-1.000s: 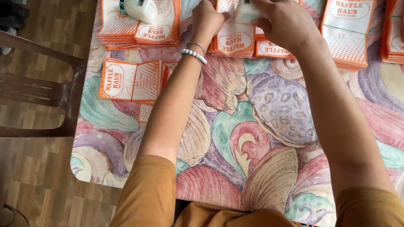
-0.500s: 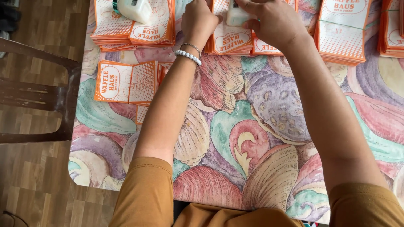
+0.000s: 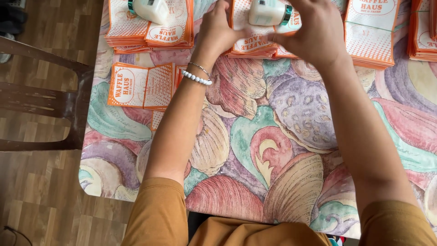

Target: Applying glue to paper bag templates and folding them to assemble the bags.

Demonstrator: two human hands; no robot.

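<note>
Orange-and-white paper sleeves lie in stacks along the far edge of a table covered by a seashell-patterned cloth (image 3: 255, 150) in pink, teal, purple and tan. Both arms reach across it from ochre sleeves at the bottom of the view. The left hand (image 3: 218, 34), with a white bead bracelet (image 3: 196, 78) and a thin chain at the wrist, rests on the middle stack of sleeves (image 3: 250, 45), its fingers curled and pressed down on the top sheet; whether it pinches that sheet cannot be told. The right hand (image 3: 318, 34) hovers over the same stack just beside the left one, fingers bent and partly spread, thumb pointing toward the left hand; it touches or nearly touches a small white bottle with a teal cap (image 3: 268, 12) that lies on its side on the stack, but a firm grip cannot be made out. A second white bottle (image 3: 150, 9) lies on the left stack of sleeves (image 3: 145, 32), well apart from both hands. Nearer the person, beside the left forearm, a few loose sleeves (image 3: 141, 86) lie flat on the cloth, one overlapping another. Further stacks sit to the right: one (image 3: 371, 32) just beyond the right wrist, and another (image 3: 423, 29) cut off by the picture's edge. Left of the table stands a dark brown chair (image 3: 41, 100) on a wood-plank floor (image 3: 36, 196).
</note>
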